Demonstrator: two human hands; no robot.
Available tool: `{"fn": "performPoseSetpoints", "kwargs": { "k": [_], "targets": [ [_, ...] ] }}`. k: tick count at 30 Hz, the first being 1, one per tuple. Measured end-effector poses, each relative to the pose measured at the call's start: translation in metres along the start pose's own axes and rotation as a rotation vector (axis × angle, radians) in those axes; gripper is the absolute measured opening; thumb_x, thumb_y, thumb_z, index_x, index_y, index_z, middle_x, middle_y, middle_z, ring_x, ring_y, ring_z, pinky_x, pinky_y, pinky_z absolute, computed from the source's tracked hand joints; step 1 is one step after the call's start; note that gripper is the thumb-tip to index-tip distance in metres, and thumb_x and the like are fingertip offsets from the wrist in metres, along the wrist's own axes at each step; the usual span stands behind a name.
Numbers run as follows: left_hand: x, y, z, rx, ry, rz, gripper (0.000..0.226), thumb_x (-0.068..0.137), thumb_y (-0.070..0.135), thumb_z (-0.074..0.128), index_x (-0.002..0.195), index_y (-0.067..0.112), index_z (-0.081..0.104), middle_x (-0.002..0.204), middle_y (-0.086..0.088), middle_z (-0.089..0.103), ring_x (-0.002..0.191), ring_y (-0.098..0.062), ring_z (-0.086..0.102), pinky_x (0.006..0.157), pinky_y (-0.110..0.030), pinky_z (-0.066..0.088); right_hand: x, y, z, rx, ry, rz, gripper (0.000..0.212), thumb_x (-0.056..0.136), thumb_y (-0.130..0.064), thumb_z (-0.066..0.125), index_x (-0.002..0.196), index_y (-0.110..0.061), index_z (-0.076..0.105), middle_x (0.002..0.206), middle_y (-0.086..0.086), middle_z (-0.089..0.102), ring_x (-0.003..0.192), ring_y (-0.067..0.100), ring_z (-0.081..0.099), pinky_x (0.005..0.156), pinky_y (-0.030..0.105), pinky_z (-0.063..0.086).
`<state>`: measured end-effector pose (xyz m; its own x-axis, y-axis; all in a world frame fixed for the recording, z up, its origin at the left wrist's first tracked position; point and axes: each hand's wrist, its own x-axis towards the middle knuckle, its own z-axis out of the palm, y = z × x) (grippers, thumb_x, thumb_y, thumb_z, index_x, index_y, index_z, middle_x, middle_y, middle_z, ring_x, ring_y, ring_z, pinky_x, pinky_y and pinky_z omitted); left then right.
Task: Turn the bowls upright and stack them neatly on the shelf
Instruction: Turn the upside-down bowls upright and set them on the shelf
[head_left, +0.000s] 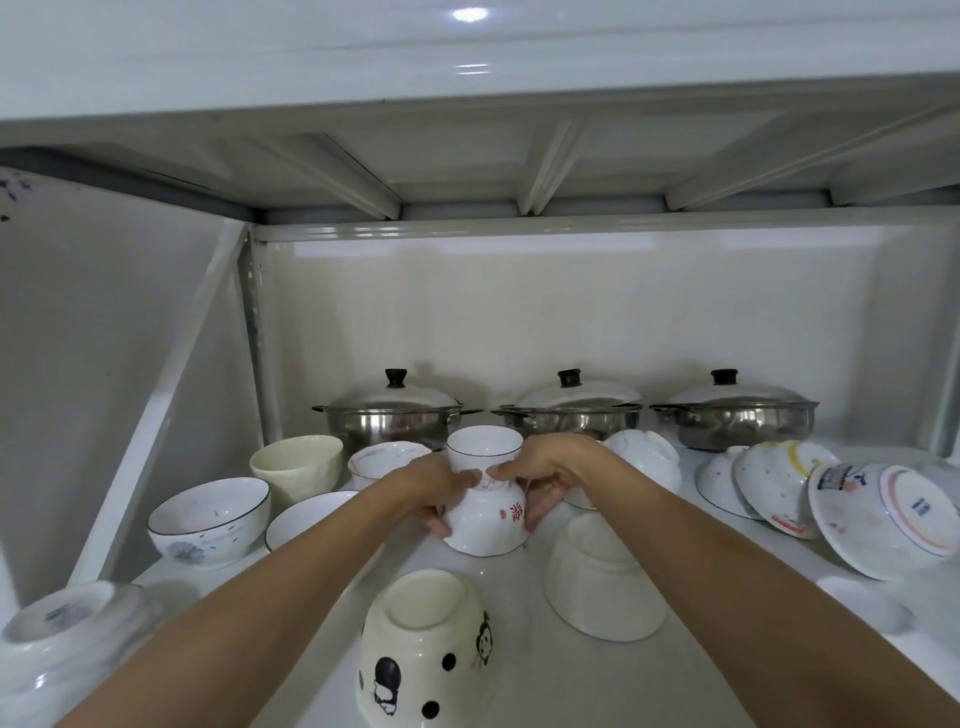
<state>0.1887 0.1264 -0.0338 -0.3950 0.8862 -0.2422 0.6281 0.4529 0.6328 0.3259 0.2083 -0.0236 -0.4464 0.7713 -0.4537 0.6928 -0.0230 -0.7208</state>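
White shelf (519, 649) w/ bowls, pots — both hands (441, 493) (540, 478) clasp red-marked bowl (485, 519).

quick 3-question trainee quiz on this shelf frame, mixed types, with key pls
1. True or false: both hands grip the upside-down bowl with red characters.
2. How many lidded steel pots stand along the back of the shelf?
3. The panda bowl at the front is: A upright, B upside down, C lying on its side.

Key: 1 true, left hand and right hand hold it from either side. 2 three. 3 B.
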Motion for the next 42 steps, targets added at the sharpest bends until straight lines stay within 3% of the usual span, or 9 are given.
{"fn": "performPoseSetpoints", "kwargs": {
  "k": [4,10,15,19,23,29,32,36,42],
  "targets": [
    [-0.008,-0.006,-0.005,-0.005,0.048,0.045,0.055,0.092,0.05,0.05,0.122,0.004,0.048,0.103,-0.019,0.069,0.057,-0.025,0.067,0.059,-0.029,0.056,-0.018,-0.001,0.003,0.034,-0.003,-0.076,0.056,0.093,-0.031,0.062,0.128,0.009,0.047,0.116,0.029,0.062,0.078,0.042,0.067,0.054,0.041,0.06],
    [-0.032,-0.011,-0.022,-0.041,0.164,0.25,0.045,0.082,0.05,0.065,0.084,0.006,0.058,0.071,-0.016,0.071,0.057,-0.029,0.066,0.054,-0.03,0.049,-0.044,-0.004,-0.008,0.224,0.071,-0.179,0.054,0.092,-0.046,0.058,0.108,0.005,0.057,0.093,0.021,0.069,0.067,0.031,0.071,0.066,0.037,0.061],
    [-0.041,-0.006,-0.032,-0.078,0.312,0.4,0.065,0.054,0.053,0.083,0.095,0.006,0.064,0.092,-0.011,0.073,0.079,-0.028,0.071,0.075,-0.045,0.059,-0.053,-0.005,-0.021,0.55,0.035,-0.166,0.056,0.098,-0.04,0.049,0.12,0.012,0.05,0.092,0.026,0.063,0.065,0.04,0.069,0.049,0.034,0.06],
    [-0.051,-0.003,-0.029,0.079,0.443,0.581,0.08,0.049,0.054,0.085,0.109,0.014,0.051,0.111,-0.006,0.049,0.092,-0.024,0.057,0.08,-0.034,0.051,-0.055,-0.007,-0.023,0.553,-0.06,-0.091,0.072,0.096,-0.053,0.041,0.125,0.012,0.05,0.098,0.03,0.067,0.068,0.041,0.071,0.046,0.031,0.058],
    [-0.052,-0.011,-0.027,-0.009,0.33,0.651,0.089,0.048,0.05,0.087,0.121,0.024,0.045,0.117,-0.001,0.053,0.102,-0.018,0.06,0.091,-0.035,0.052,-0.062,-0.001,-0.024,0.503,-0.131,-0.105,0.039,0.099,-0.03,0.046,0.115,0.002,0.061,0.092,0.022,0.073,0.075,0.038,0.073,0.065,0.032,0.062],
    [-0.066,-0.012,-0.032,-0.482,-0.178,0.465,0.042,0.087,0.042,0.063,0.115,0.011,0.061,0.098,-0.003,0.069,0.098,-0.018,0.067,0.099,-0.032,0.05,-0.052,0.007,-0.018,0.454,0.022,-0.153,0.023,0.102,-0.013,0.04,0.108,0.0,0.058,0.072,0.018,0.073,0.057,0.03,0.072,0.052,0.038,0.06],
    [-0.058,-0.012,-0.027,-0.518,-0.159,0.29,0.053,0.093,0.046,0.054,0.116,-0.001,0.061,0.104,-0.021,0.071,0.094,-0.029,0.069,0.095,-0.036,0.054,-0.05,0.009,-0.013,0.387,0.003,-0.124,0.025,0.1,-0.003,0.035,0.118,0.003,0.05,0.087,0.022,0.067,0.063,0.033,0.071,0.05,0.04,0.059],
    [-0.046,-0.017,-0.018,-0.434,-0.097,0.097,0.03,0.095,0.007,0.041,0.116,-0.013,0.051,0.108,-0.037,0.064,0.096,-0.043,0.068,0.093,-0.048,0.054,-0.046,0.009,-0.001,0.275,0.003,-0.129,0.037,0.096,0.005,0.033,0.132,0.004,0.043,0.1,0.024,0.061,0.079,0.037,0.064,0.054,0.047,0.058],
    [-0.045,-0.015,-0.011,-0.253,-0.1,0.091,0.028,0.09,-0.006,0.041,0.114,-0.012,0.054,0.103,-0.033,0.067,0.09,-0.038,0.071,0.088,-0.044,0.057,-0.033,0.014,0.01,0.101,0.086,-0.152,0.039,0.094,0.009,0.034,0.131,0.005,0.045,0.095,0.022,0.061,0.083,0.039,0.065,0.091,0.054,0.051]
  ]
}}
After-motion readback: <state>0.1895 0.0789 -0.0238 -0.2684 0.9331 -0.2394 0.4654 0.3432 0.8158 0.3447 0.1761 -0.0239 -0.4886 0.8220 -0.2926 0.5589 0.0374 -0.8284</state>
